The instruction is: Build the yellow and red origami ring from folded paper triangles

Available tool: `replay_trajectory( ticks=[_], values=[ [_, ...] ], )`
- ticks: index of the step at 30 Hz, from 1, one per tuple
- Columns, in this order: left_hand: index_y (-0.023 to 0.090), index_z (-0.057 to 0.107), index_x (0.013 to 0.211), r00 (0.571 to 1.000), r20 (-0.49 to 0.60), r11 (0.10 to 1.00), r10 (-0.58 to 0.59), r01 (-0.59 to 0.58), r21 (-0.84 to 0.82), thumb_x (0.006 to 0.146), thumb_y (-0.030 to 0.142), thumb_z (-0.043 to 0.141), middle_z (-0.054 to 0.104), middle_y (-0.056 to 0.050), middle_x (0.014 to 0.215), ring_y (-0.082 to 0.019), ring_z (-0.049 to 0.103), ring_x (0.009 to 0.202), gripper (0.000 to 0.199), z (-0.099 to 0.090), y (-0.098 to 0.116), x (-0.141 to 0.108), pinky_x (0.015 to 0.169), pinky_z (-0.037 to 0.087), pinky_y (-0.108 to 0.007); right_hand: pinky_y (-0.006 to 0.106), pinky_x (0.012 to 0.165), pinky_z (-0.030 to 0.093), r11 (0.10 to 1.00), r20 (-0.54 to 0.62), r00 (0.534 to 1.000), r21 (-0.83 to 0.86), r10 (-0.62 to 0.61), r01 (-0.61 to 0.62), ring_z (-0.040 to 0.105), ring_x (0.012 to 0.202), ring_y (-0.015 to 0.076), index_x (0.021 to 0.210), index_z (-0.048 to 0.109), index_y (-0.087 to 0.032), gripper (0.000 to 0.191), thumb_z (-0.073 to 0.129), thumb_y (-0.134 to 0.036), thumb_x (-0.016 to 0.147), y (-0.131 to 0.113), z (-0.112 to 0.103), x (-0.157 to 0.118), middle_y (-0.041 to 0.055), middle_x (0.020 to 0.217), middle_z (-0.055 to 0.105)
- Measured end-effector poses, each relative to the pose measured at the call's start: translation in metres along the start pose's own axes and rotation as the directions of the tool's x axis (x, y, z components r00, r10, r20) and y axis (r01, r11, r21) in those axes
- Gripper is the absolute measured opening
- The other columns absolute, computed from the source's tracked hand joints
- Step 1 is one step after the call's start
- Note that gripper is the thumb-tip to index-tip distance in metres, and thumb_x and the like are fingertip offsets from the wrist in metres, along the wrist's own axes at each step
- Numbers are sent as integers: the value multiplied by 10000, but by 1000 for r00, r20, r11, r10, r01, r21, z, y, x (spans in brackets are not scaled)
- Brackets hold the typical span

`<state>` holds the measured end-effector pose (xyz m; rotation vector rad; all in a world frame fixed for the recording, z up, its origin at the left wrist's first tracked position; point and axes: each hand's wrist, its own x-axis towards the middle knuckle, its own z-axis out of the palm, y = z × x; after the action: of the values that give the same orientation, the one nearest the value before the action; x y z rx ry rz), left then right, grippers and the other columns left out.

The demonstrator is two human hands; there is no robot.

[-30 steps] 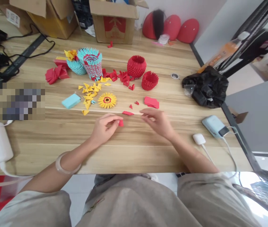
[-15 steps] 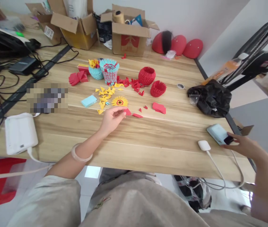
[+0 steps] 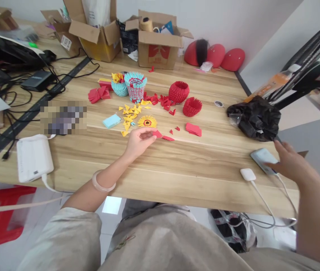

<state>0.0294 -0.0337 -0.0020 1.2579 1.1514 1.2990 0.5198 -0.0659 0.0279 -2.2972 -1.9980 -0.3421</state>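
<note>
A small folded piece of red paper (image 3: 157, 134) is pinched between the thumb and fingers of my left hand (image 3: 140, 143). Just beyond that hand lies a yellow and red paper disc (image 3: 147, 121), and a red folded strip (image 3: 168, 138) sits to the right. At the table's right side my right hand (image 3: 291, 163) has its fingers spread, with nothing gripped. Its thumb overlaps a light blue rectangular device (image 3: 262, 157) with a cable; whether they touch I cannot tell. Beside the device is a white square plug (image 3: 247, 174).
Yellow paper pieces (image 3: 130, 113), a light blue paper stack (image 3: 111, 121) and red paper slips (image 3: 193, 129) lie mid-table. Behind stand a blue-red paper vase (image 3: 136, 87) and red paper bowls (image 3: 179, 92). A black bag (image 3: 257, 120) and white power bank (image 3: 35, 158) flank the work area.
My right hand has let go of the end of the light blue device and spread its fingers. The left hand still pinches the red paper. The whole view has shifted slightly.
</note>
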Motion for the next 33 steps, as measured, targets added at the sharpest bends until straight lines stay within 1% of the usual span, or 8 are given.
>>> replay_trajectory(
  ticks=[2, 3, 6, 9, 11, 15, 26, 33],
  values=[
    [125, 703, 875, 999, 4, 999, -40, 40, -25, 598, 229, 762, 723, -73, 828, -185, 677, 783, 301, 1, -1, 0, 771, 539, -322, 381, 786, 474, 951, -21, 997, 300, -73, 76, 648, 977, 271, 1214, 600, -148, 471, 654, -243, 756, -54, -11, 4, 231, 1197, 606],
    [125, 702, 867, 999, 2, 998, -52, 53, -38, 588, 232, 771, 724, -71, 818, -185, 679, 774, 307, 1, -2, 0, 765, 541, -320, 367, 791, 486, 864, -26, 994, 493, -108, 106, 666, 911, 236, 1142, 644, -176, 366, 623, -256, 785, -88, -14, 4, 188, 1103, 664],
    [129, 701, 825, 998, -6, 994, -70, 69, -82, 557, 229, 789, 728, -65, 816, -183, 682, 762, 300, 2, -5, 1, 748, 545, -311, 345, 803, 527, 339, 61, 935, 938, -349, 65, 679, 831, 192, 922, 719, -191, 230, 664, -346, 761, -195, -9, 0, 98, 921, 721],
    [136, 697, 800, 997, 8, 992, -74, 74, -100, 548, 212, 787, 730, -55, 802, -178, 684, 745, 279, 2, -5, 2, 735, 547, -303, 308, 756, 553, -119, 163, 871, 962, -463, -244, 681, 742, 147, 822, 727, -195, 206, 735, -351, 688, -280, 8, -1, 43, 811, 731],
    [136, 692, 794, 997, 23, 993, -68, 70, -93, 553, 203, 777, 726, -49, 772, -175, 682, 725, 264, 2, -4, 3, 728, 548, -305, 280, 723, 557, -277, 200, 795, 866, -572, -417, 675, 687, 124, 804, 728, -187, 238, 787, -325, 620, -314, 18, 2, 28, 744, 729],
    [128, 682, 781, 999, 20, 996, -45, 46, -78, 565, 191, 749, 716, -45, 753, -174, 677, 704, 235, 1, -2, 2, 705, 553, -308, 220, 631, 550, -364, 230, 711, 731, -665, -577, 654, 592, 93, 721, 726, -169, 230, 832, -272, 544, -338, 27, 7, 14, 654, 715],
    [122, 671, 802, 997, 23, 997, -72, 72, -25, 556, 194, 765, 717, -57, 786, -172, 679, 713, 274, 3, -4, -1, 692, 559, -296, 207, 608, 546, -411, 235, 703, 671, -671, -617, 651, 572, 87, 700, 729, -166, 197, 833, -231, 545, -332, 30, 5, 21, 645, 717],
    [130, 680, 821, 991, 18, 987, 130, -131, 98, 637, 200, 718, 701, -61, 816, -161, 672, 715, 201, 7, -7, -6, 687, 560, -282, 210, 561, 527, -372, 266, 697, 692, -666, -619, 631, 546, 91, 663, 708, -151, 194, 827, -248, 546, -333, 27, 3, 10, 589, 692]
  ],
)
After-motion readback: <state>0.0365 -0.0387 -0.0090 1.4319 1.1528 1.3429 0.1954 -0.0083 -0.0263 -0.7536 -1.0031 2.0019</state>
